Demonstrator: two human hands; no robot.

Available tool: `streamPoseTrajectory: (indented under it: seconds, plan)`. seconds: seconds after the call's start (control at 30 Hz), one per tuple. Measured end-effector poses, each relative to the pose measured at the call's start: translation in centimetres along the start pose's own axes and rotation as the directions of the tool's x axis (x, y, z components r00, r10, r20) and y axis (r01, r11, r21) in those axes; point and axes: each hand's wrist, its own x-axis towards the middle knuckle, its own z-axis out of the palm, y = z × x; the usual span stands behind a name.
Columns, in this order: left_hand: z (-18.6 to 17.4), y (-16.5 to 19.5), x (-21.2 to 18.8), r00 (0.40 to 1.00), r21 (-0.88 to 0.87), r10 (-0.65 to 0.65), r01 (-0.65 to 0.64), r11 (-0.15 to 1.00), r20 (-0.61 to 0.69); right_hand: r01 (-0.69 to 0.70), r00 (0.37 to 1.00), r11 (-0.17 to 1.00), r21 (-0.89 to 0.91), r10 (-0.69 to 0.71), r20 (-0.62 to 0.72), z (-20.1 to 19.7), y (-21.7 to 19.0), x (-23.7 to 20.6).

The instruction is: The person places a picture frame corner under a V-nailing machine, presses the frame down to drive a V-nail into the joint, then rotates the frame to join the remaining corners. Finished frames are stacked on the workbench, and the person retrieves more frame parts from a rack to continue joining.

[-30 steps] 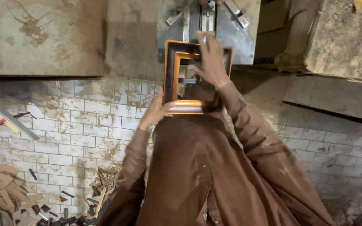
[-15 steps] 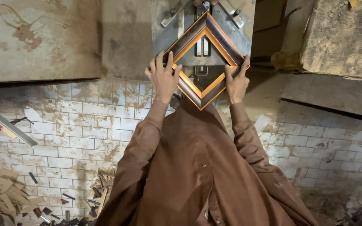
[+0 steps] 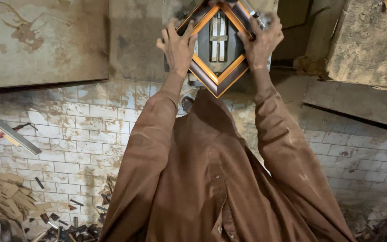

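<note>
Left hand (image 3: pixel 178 47) and right hand (image 3: pixel 260 44) both grasping a picture frame (image 3: pixel 219 77) (turned diamond-wise).

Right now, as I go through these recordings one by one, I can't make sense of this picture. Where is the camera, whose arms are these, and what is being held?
The camera sits on a person's head and looks straight down, so you see their own brown shirt and both arms reaching forward. There is no robot; the work is done with bare hands.

The left hand and the right hand grip a small square picture frame, dark brown with an orange inner edge. It is turned like a diamond, one corner pointing toward the person. It lies on a grey metal machine table; a slotted metal part shows through its opening.

Below is a white tiled floor. At lower left lie wood offcuts, and a metal strip lies farther up.
</note>
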Motion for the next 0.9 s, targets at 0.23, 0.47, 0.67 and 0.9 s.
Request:
streamPoseTrajectory:
  seconds: [0.23, 0.47, 0.67, 0.9]
  plan:
    - [0.7, 0.8, 3.5, 0.983, 0.023, 0.159, -0.162, 0.987, 0.094, -0.027, 0.994, 0.991, 0.128, 0.013, 0.108, 2.0, -1.2, 1.9]
    - [0.5, 1.3, 3.9, 0.991, -0.004, 0.109, -0.109, 0.994, 0.079, 0.041, 0.999, 0.998, 0.052, -0.042, 0.010, 1.6, -2.1, 2.2]
    - [0.4, 1.3, 1.3, 0.979, -0.009, 0.179, -0.181, 0.984, -0.096, 0.106, 0.994, 0.992, 0.067, -0.103, -0.046, 1.1, -1.8, -0.2]
    - [1.1, 1.0, -0.8, 0.990, -0.069, 0.144, -0.144, 0.987, -0.015, 0.069, 0.997, 0.994, 0.089, -0.070, 0.011, 1.1, -1.5, -2.3]
